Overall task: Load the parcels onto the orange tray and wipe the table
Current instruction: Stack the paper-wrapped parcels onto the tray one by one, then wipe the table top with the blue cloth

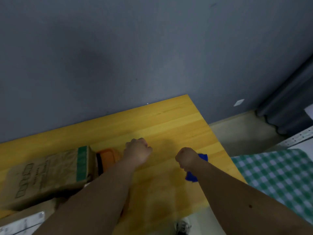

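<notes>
A yellow wooden desk (169, 122) stands against a grey wall (118, 48), with a green checked cloth (277, 175) just off its right edge. On the desk's left part a brown cardboard parcel (50, 173) with a green tape band sits on the orange tray (108, 156), whose far corner shows just left of the left hand (138, 150). That hand's fingers are clenched into a fist, holding nothing visible. Near the desk's right edge the right hand (186, 157) has its fingers curled round a crumpled blue cloth (192, 176), which pokes out on both sides of the fist.
</notes>
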